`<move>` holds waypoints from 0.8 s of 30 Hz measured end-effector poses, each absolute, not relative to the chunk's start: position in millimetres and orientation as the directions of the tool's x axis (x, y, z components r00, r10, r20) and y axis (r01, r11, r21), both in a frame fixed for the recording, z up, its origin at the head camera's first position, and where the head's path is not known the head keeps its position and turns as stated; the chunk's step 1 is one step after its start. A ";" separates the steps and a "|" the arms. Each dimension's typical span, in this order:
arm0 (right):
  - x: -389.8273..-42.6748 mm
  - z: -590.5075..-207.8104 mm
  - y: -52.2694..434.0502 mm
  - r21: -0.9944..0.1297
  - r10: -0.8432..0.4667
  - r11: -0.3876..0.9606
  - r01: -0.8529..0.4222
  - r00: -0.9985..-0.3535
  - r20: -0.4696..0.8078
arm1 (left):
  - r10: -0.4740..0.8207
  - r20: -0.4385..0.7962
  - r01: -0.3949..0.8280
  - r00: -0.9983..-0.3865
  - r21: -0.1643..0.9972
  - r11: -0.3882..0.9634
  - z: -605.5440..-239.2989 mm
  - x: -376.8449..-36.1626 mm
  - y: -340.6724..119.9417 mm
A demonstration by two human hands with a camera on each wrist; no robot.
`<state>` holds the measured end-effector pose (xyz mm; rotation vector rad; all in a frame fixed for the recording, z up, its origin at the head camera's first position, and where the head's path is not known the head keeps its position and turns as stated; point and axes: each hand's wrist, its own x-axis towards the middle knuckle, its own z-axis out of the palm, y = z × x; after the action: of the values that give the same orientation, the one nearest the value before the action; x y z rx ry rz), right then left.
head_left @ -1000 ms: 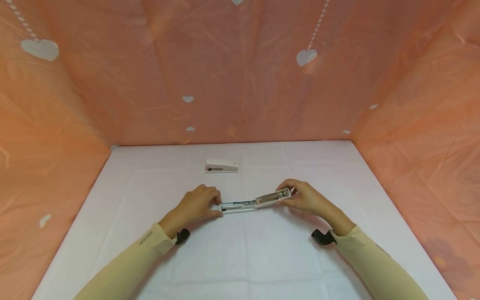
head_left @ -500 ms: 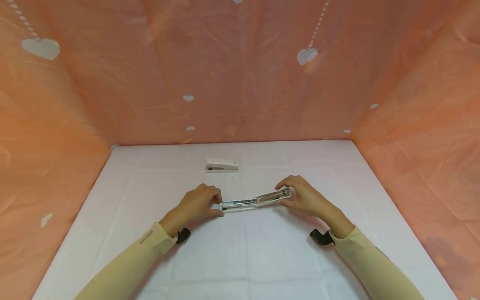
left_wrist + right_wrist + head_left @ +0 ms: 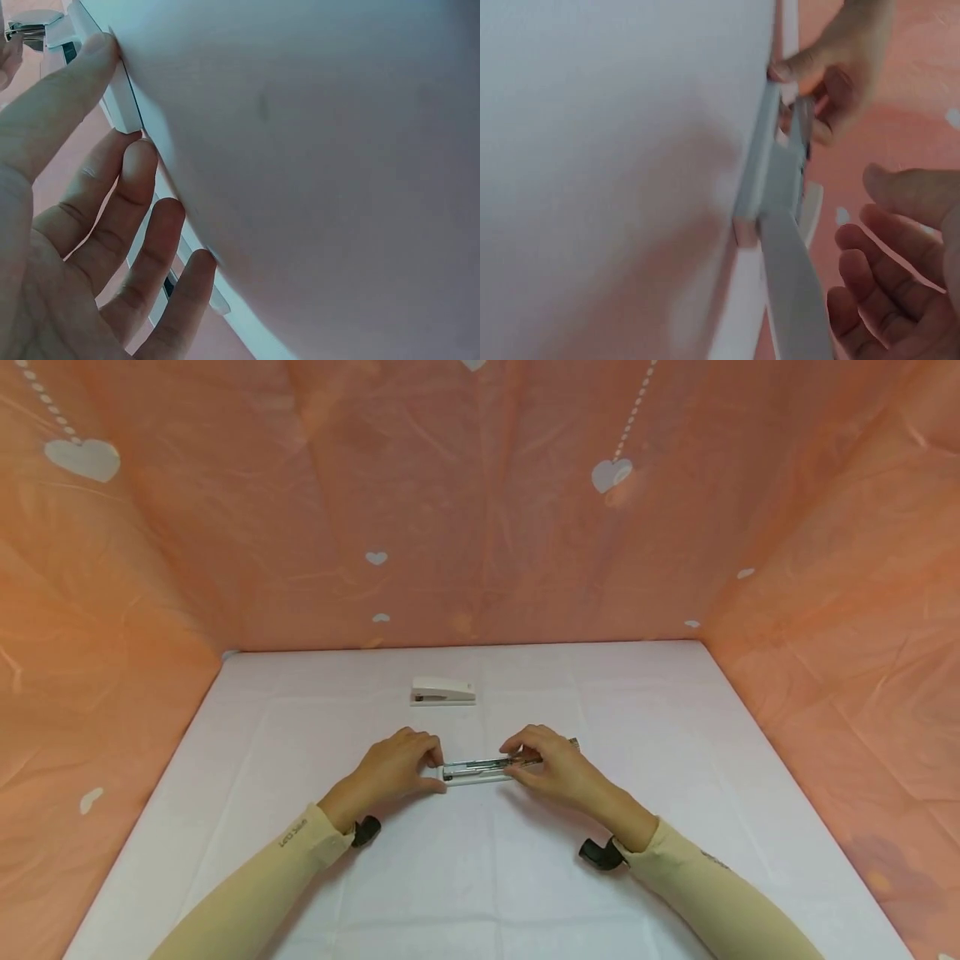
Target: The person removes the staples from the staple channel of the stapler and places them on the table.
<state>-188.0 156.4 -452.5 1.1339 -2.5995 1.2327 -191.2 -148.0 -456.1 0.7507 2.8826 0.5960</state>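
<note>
A white stapler [image 3: 477, 772] lies on the table with its top cover [image 3: 791, 289] swung far back to the right, baring the metal magazine. My left hand [image 3: 405, 766] holds the left end of its base between thumb and fingers; the left wrist view shows the thumb on one side of that base end [image 3: 122, 105]. Over the hinge area hovers my right hand [image 3: 558, 768], hiding most of the cover in the head view. In the right wrist view its fingers [image 3: 862, 274] are loosely bent, apart from the stapler, and hold nothing.
A second white stapler [image 3: 442, 692], closed, stands farther back on the white-covered table [image 3: 420, 877]. Orange sheeting with pale hearts [image 3: 480, 527] rises behind the table and along both sides. A dark wrist camera [image 3: 602, 854] juts from the right sleeve.
My right hand has let go of the stapler cover's far end and moved left, over the hinge area. The cover stays folded back. My left hand keeps its grip in the same place.
</note>
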 end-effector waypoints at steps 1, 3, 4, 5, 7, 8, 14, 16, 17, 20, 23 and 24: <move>-187.9 -454.2 153.0 -0.647 -0.597 0.415 -0.639 -0.728 0.336 | 0.486 -0.002 0.445 -0.874 0.400 0.801 -456.2 -191.3 -148.1; -189.2 -458.0 147.1 -0.639 -0.598 0.420 -0.644 -0.726 0.339 | 0.484 -0.001 0.443 -0.875 0.403 0.801 -456.3 -191.5 -148.4; -189.4 -458.9 144.1 -0.636 -0.597 0.427 -0.642 -0.729 0.335 | 0.484 0.000 0.443 -0.875 0.403 0.801 -456.5 -191.7 -148.5; -189.8 -459.9 141.2 -0.629 -0.594 0.441 -0.640 -0.733 0.330 | 0.484 0.001 0.443 -0.875 0.402 0.801 -456.8 -191.7 -148.5; -190.2 -461.8 135.7 -0.607 -0.591 0.466 -0.644 -0.737 0.328 | 0.489 0.005 0.450 -0.872 0.400 0.798 -457.5 -191.8 -148.5; -190.3 -462.3 132.9 -0.598 -0.591 0.475 -0.645 -0.738 0.326 | 0.492 0.009 0.454 -0.870 0.399 0.796 -458.0 -191.8 -148.5; -188.6 -464.4 116.0 -0.540 -0.589 0.535 -0.649 -0.745 0.312 | 0.507 0.020 0.471 -0.861 0.404 0.784 -459.4 -191.1 -147.7; -188.4 -466.1 112.1 -0.526 -0.580 0.558 -0.641 -0.755 0.305 | 0.508 0.016 0.470 -0.861 0.403 0.785 -459.4 -191.3 -147.3; -188.3 -466.6 110.4 -0.525 -0.575 0.567 -0.635 -0.762 0.299 | 0.507 0.015 0.470 -0.862 0.403 0.786 -459.1 -191.3 -147.1; -188.4 -468.1 106.3 -0.512 -0.566 0.589 -0.625 -0.771 0.291 | 0.507 0.014 0.469 -0.862 0.399 0.788 -459.2 -191.4 -147.4; -188.7 -469.0 103.1 -0.506 -0.559 0.604 -0.616 -0.780 0.282 | 0.508 0.015 0.471 -0.862 0.399 0.787 -459.1 -191.4 -148.1; -188.9 -469.6 102.2 -0.508 -0.557 0.607 -0.611 -0.783 0.277 | 0.507 0.015 0.469 -0.862 0.400 0.787 -459.2 -191.4 -148.3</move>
<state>-188.9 102.2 -469.6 0.9957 -2.7343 0.9169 -191.4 -148.3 -459.2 0.7888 2.8809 0.6074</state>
